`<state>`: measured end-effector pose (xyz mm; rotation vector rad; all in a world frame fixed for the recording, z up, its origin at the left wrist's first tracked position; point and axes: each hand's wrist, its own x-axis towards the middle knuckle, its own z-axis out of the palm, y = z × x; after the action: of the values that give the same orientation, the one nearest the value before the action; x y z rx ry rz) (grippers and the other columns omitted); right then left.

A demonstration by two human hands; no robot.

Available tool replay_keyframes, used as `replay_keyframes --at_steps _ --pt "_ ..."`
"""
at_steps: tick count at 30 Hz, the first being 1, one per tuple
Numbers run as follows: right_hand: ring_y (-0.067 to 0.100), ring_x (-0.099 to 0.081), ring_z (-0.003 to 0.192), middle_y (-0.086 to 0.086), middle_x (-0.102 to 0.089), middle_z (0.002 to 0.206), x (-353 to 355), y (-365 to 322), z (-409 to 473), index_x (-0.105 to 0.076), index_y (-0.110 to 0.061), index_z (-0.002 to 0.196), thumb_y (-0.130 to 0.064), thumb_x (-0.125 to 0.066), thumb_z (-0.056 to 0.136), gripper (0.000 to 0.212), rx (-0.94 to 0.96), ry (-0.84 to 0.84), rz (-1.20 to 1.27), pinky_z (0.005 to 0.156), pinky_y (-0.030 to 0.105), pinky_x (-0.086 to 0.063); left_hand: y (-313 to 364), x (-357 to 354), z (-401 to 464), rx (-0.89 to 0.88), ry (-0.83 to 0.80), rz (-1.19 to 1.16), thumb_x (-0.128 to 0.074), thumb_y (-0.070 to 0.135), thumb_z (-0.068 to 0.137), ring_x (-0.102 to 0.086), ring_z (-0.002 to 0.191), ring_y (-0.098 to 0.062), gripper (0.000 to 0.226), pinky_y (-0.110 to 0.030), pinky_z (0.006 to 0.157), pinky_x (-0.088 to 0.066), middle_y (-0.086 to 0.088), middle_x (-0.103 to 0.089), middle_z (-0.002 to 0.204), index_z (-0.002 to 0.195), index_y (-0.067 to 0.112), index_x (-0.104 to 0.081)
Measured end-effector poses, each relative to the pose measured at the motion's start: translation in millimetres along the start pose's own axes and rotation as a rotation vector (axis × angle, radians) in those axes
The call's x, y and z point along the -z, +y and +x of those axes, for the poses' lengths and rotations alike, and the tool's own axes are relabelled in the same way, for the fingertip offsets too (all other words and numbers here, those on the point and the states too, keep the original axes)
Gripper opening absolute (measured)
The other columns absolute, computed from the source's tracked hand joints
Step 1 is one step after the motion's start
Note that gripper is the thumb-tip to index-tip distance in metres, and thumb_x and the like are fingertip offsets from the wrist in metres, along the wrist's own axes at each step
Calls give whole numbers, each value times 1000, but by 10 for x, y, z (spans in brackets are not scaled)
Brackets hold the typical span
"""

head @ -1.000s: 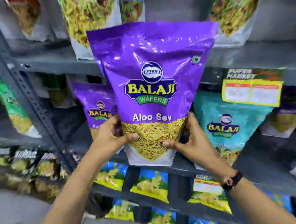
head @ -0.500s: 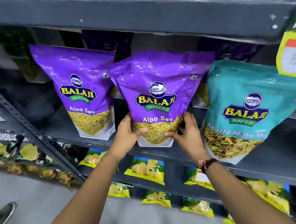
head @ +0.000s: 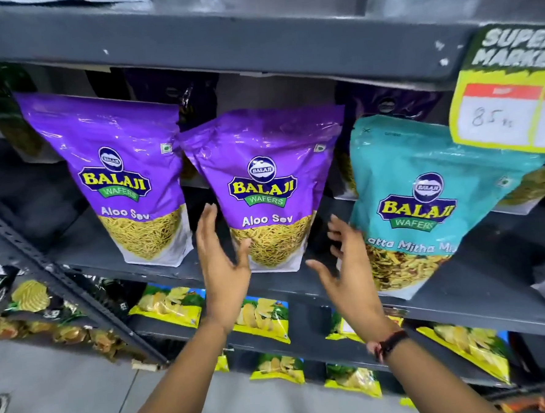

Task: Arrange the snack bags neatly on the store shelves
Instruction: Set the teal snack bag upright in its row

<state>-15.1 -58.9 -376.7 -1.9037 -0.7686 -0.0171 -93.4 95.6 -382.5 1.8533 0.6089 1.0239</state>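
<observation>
A: Where's the bag?

B: The middle Aloo Sev bag [head: 265, 187] stands upright on the grey shelf [head: 85, 249], near the front edge. Nobody is holding it.

A: And the hands?

B: Both are spread wide, fingers apart, each grip empty. The left hand [head: 222, 260] is just left of the bag's lower part, and its thumb overlaps the clear window where the yellow sev shows; whether it touches, I cannot tell. The right hand [head: 345, 265] is just beside the bag's lower right corner, apart from it, palm turned inward. There is a dark band [head: 391, 342] on the right wrist.

A: What's around the bag?

B: A second Aloo Sev bag [head: 116, 177] stands to its left, a bit taller in view; their top corners meet or nearly meet. To the right stands a teal bag [head: 424, 203], also upright, with its lower left partly behind the right hand. Darker bags sit behind this front row, too shaded to read.

A: Anything else on the rack?

B: A yellow price tag [head: 508, 112] hangs from the shelf above, at the right, reading "85". Below are rows of yellow chip packs [head: 262, 315] on the lower shelves. At far left, another rack holds dark packets [head: 28, 298]. The floor [head: 69, 404] is grey.
</observation>
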Motion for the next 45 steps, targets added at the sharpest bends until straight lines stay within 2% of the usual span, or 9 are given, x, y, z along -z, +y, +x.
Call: replay_keyframes --at_steps 5,9,14,18,25,31,36,42,45 --pt "12 -43 100 2 -44 105 578 9 -283 -39 -20 112 -16 -62 75 44 129 244 -195 88 4 -30 409 -282 -249 -316 -229 58 -54 17 80 -37 118 2 42 -6 104 -23 2 -51 125 120 19 -43" --pt "18 -40 105 -3 -38 110 1062 197 -289 -39 -13 116 -20 -72 70 57 6 444 -246 89 27 -36 532 -722 -291 -110 -555 73 -71 28 70 -39 127 -20 71 -35 106 -33 -8 -44 135 130 16 -35" --pt "21 -26 134 10 -28 145 1367 686 -97 -16 -10 137 -26 -81 58 103 -292 45 -21 112 40 -26 622 -1160 -193 15 -635 62 -78 17 61 -38 128 -24 88 -23 101 -29 -12 -43 137 133 10 -27" --pt "17 -39 127 2 -44 136 1375 800 -72 -21 -19 134 -16 -73 71 82 -407 -187 71 106 37 -34 625 -1300 -99 89 -789 5 -75 10 65 -46 114 -16 72 -18 87 -35 -3 -51 122 126 12 -35" --pt "12 -47 108 -7 -52 112 1347 730 -244 -32 -15 127 -9 -72 71 68 -373 -64 30 86 24 -37 642 -1233 -264 61 -706 -26 -78 5 58 -51 106 -20 64 -22 84 -39 0 -55 105 114 9 -47" --pt "-4 -53 89 -23 -53 99 1496 365 -579 -36 -32 109 -6 -73 69 61 -247 41 58 66 -1 -40 1008 -875 -382 16 -682 -119 -83 30 37 -57 95 -11 56 -18 82 -47 15 -59 88 81 40 -51" --pt "-26 -48 91 -24 -50 104 1747 -276 -816 -41 -42 97 -14 -74 69 52 -51 80 63 72 -5 -36 1541 -399 -391 -76 -674 -162 -88 18 37 -56 73 22 54 0 70 -43 35 -65 65 74 40 -55" --pt "-19 -50 98 -42 -57 100 2075 -1036 -842 -41 -44 105 -65 -65 55 59 100 163 79 77 -3 -37 2279 32 -307 -188 -579 -327 -90 19 25 -64 77 6 72 -10 71 -51 14 -70 78 82 34 -48" --pt "-17 -53 95 -36 -61 96 2276 -1358 -721 -40 -42 106 -57 -65 53 61 175 207 65 75 -1 -40 2694 196 -203 -242 -520 -399 -87 30 25 -65 74 4 68 -17 70 -54 21 -72 69 80 32 -48"
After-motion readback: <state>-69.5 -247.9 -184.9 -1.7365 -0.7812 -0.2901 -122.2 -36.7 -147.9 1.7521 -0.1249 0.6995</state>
